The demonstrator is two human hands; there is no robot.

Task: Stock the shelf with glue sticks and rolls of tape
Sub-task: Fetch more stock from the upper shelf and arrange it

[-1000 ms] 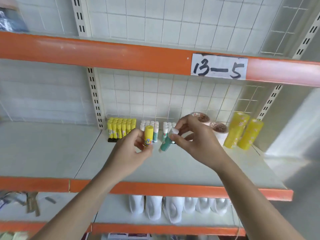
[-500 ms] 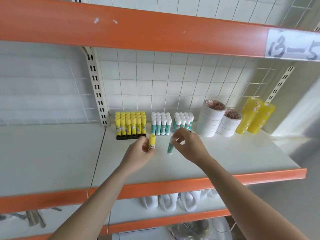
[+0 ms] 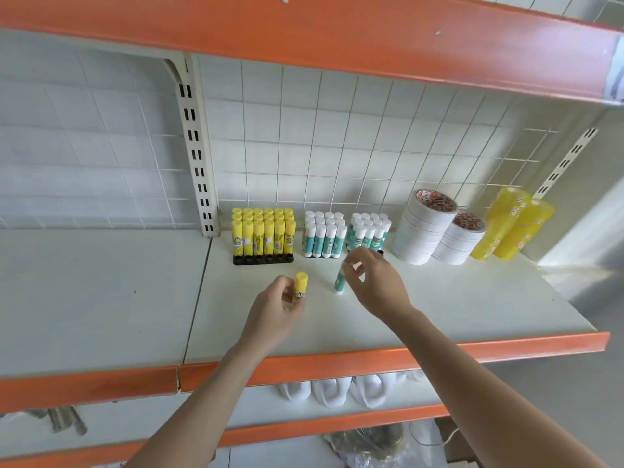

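Left hand (image 3: 275, 312) grips yellow stick (image 3: 300, 287); right hand (image 3: 374, 285) pinches green stick (image 3: 339, 282).

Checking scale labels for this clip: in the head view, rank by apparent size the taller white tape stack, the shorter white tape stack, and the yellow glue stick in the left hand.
1. Taller white tape stack.
2. Shorter white tape stack.
3. Yellow glue stick, smallest though nearer the camera.
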